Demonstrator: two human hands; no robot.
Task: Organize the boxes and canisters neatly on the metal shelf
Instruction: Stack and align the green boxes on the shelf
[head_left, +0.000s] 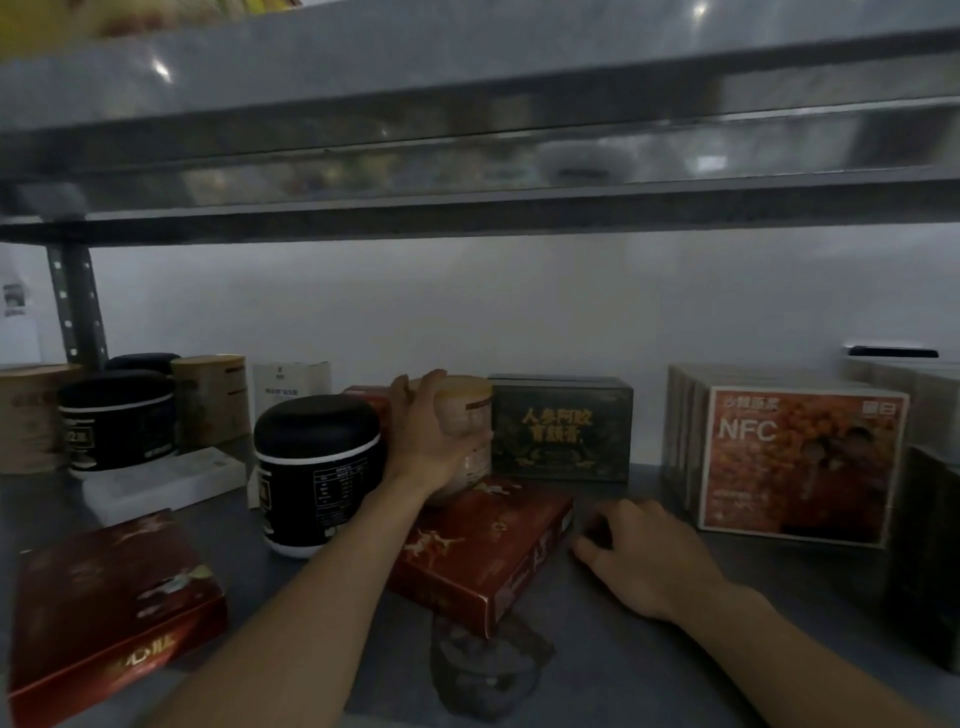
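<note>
Left hand (434, 436) grips canister (467, 410) atop red box (483, 545).
Lift it straight, upright; right hand (641, 553) curls at box's right end, grip unclear.

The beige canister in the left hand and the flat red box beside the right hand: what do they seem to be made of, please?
The beige canister looks like matte paperboard, perhaps plastic: dull surface, no highlights, printed band; dim light leaves it open. The red box looks like printed cardboard with slight sheen: crisp folded edges, flap seam at its near end.
</note>
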